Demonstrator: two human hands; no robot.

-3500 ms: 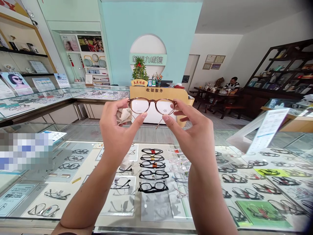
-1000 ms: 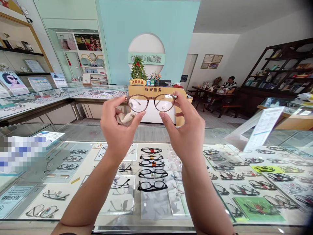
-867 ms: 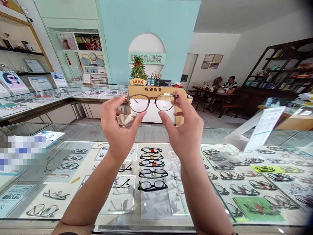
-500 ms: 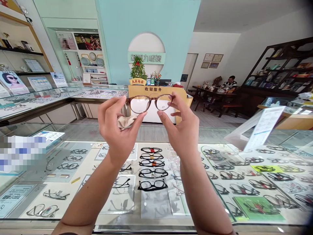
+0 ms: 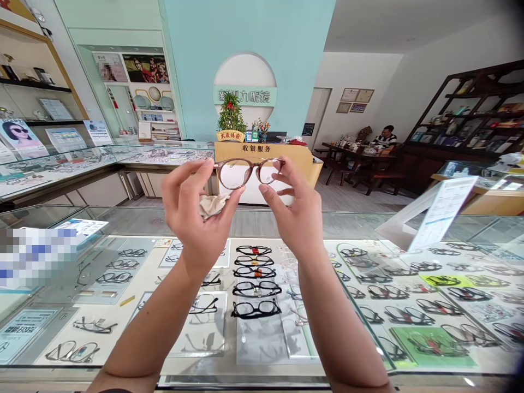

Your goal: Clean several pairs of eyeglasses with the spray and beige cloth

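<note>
A pair of brown round-framed glasses [image 5: 254,165] is held up in the air above the glass counter, lenses facing me. My left hand [image 5: 196,202] pinches the left end of the frame between thumb and fingers. A crumpled cream cloth [image 5: 213,205] is tucked in that same hand, below the left lens. My right hand [image 5: 297,210] is closed at the right end, its fingers behind and beside the right lens and its thumb just under the rim. Beneath the hands, a column of black-framed glasses [image 5: 256,288] lies inside the display case.
The glass display counter [image 5: 196,380] spans the front, with many frames inside on both sides. A white sign stand [image 5: 444,213] stands on it at right. Beyond are a wooden cashier desk [image 5: 303,158], a potted plant [image 5: 231,117] and a person [image 5: 385,137] seated at a dark table.
The glasses have turned slightly, their right end swinging a little left and away. My right hand has shifted left with them; my left hand stays nearly in place.
</note>
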